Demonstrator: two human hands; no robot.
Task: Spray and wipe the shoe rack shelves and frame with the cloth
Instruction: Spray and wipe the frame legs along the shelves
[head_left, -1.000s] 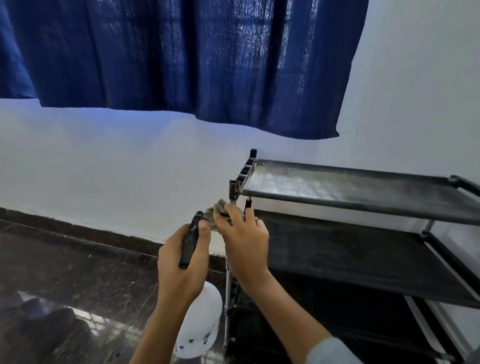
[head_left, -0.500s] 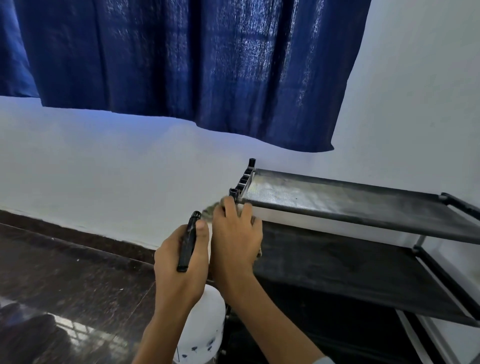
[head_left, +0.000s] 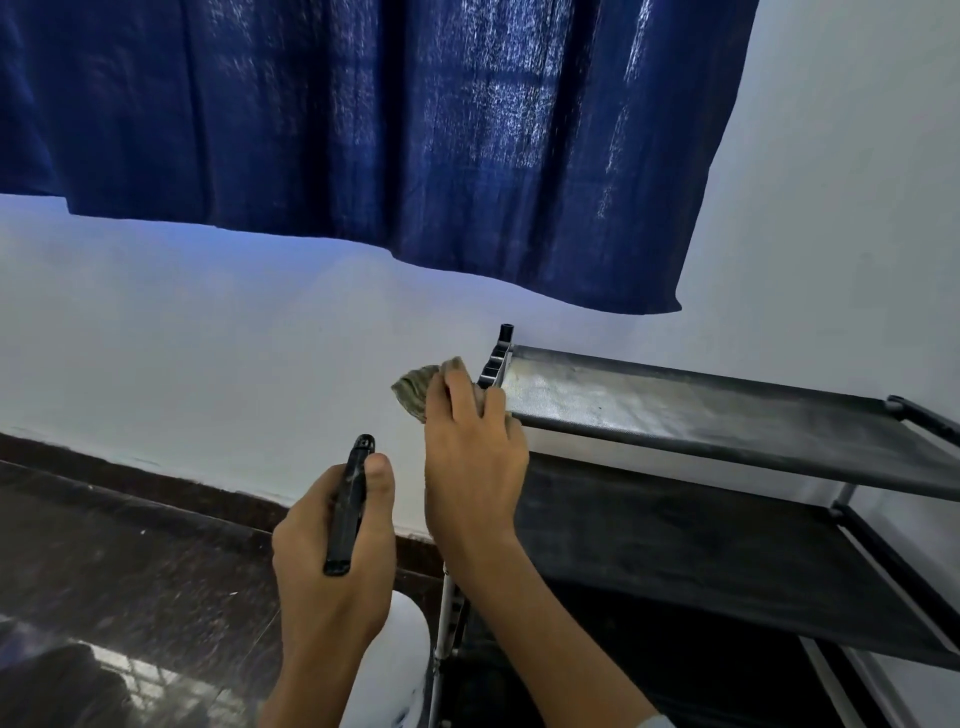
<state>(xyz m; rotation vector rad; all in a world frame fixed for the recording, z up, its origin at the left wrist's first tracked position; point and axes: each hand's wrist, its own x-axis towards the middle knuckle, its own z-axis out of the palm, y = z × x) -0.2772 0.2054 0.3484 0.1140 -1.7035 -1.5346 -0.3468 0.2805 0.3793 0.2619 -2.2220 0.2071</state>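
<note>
The left hand is clenched around the black head of a white spray bottle (its body hangs below the wrist). At its two o'clock, the right hand presses a greenish cloth against the shoe rack top shelf's left end frame. A blue curtain hangs at twelve. No writing is readable.

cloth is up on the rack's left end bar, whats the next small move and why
Probably draw the cloth back along the top side bar toward the rear post. The right hand presses it at the bar's front corner, the far part looks unwiped, and the left hand just holds the spray bottle.
</note>
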